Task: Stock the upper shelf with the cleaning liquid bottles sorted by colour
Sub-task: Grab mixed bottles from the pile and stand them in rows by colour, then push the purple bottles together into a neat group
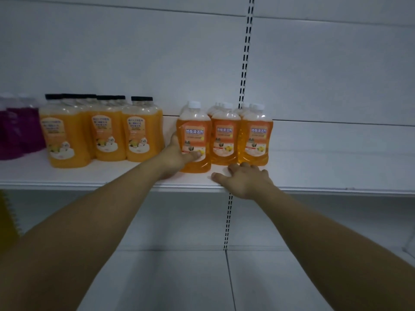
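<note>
The left hand (177,153) grips the front orange bottle (194,140), likely squaring it with its row; the right hand (243,178) rests open on the shelf (89,176).

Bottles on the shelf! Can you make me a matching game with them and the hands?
Things:
1. black-capped bottles
2. white-capped bottles
3. purple bottles
4. right hand

Places or states:
A. far left end of the shelf
B. lying flat on the shelf edge
C. between the purple and the white-capped ones
D. one gripped by the left hand

Pairs: 1-C, 2-D, 3-A, 4-B
</note>
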